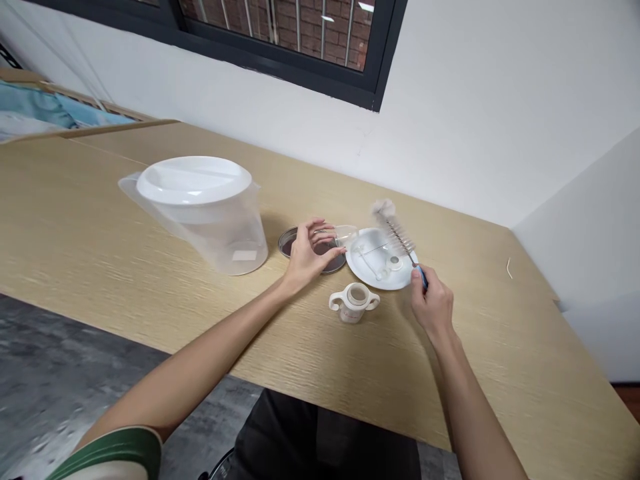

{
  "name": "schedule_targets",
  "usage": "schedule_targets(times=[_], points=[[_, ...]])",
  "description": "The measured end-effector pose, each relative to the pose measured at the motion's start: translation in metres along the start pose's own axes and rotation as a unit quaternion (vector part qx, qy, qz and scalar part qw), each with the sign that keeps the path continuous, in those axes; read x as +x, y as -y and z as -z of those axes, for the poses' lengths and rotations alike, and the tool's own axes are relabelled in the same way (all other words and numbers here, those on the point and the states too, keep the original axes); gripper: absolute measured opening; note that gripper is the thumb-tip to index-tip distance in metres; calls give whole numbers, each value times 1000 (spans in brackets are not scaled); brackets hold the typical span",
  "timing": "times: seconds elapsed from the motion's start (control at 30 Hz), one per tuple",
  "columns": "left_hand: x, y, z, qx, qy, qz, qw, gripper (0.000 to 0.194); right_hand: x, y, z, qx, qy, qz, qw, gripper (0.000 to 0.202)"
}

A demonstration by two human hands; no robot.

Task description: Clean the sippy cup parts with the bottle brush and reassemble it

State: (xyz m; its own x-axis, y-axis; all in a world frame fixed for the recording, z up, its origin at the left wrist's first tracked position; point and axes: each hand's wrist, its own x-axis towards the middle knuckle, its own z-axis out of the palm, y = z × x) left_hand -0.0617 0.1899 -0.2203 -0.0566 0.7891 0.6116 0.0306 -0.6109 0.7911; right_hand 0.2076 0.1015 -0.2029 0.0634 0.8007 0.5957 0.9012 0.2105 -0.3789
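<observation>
My left hand [311,257] curves its fingers and thumb around a clear container [347,234] above a dark round metal tray [286,248]. The container's outline is faint, and part of it is behind my fingers. In my right hand [434,303] is a bottle brush [397,233], gripped by its blue handle with the pale bristles pointing up and left. Below the bristles lies a white plate [363,272] with small clear and white parts on it. A small cream two-handled bottle holder [353,308] stands upright in front of the plate, its round opening facing up.
A large translucent pitcher [220,233] with a white lid [195,180] stands left of my left hand. At the right of the wooden table [500,333] lies a short pale strip [509,268]. Behind the table are a white wall and a dark-framed window [320,73].
</observation>
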Motion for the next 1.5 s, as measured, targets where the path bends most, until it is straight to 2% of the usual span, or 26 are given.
schedule_targets(times=[0.1, 0.17, 0.23, 0.33, 0.43, 0.53, 0.7, 0.97, 1.1, 1.2, 1.33, 1.5], points=[[0, -1, 1, 13, 8, 0, 1000, 69, -1, 5, 1, 40, 20, 33, 998, 40], [0, -2, 1, 28, 5, 2, 1000, 68, -2, 9, 0, 32, 62, 55, 996, 40], [0, -3, 1, 36, 0, 2, 999, 68, -2, 10, -2, 7, 82, 45, 996, 40], [1, -4, 1, 39, -4, -2, 999, 67, -1, 4, -3, -15, 63, -1, 998, 41], [1, -5, 2, 43, -4, -5, 999, 65, -1, -1, -3, 0, 41, -19, 999, 41], [1, -5, 2, 50, -2, -9, 999, 64, -2, 1, -3, 31, 35, -1, 999, 42], [1, -4, 2, 61, -3, -25, 998, 64, -3, 6, -7, 31, 82, 52, 995, 42], [1, -5, 4, 76, 7, -35, 996, 62, -2, -1, -4, 13, 32, 11, 999, 42], [1, -6, 5, 80, 9, -35, 996, 62, -2, 4, -5, 34, 47, 43, 997, 43], [1, -5, 5, 73, 5, -34, 997, 62, -2, 4, -6, -5, 51, 25, 998, 43], [2, -4, 5, 45, 5, -10, 999, 59, 0, 2, -3, -14, 27, -23, 999, 41], [5, -8, 1, -62, 2, 85, 994, 58, -3, 10, -3, 46, 27, 45, 998, 42]])
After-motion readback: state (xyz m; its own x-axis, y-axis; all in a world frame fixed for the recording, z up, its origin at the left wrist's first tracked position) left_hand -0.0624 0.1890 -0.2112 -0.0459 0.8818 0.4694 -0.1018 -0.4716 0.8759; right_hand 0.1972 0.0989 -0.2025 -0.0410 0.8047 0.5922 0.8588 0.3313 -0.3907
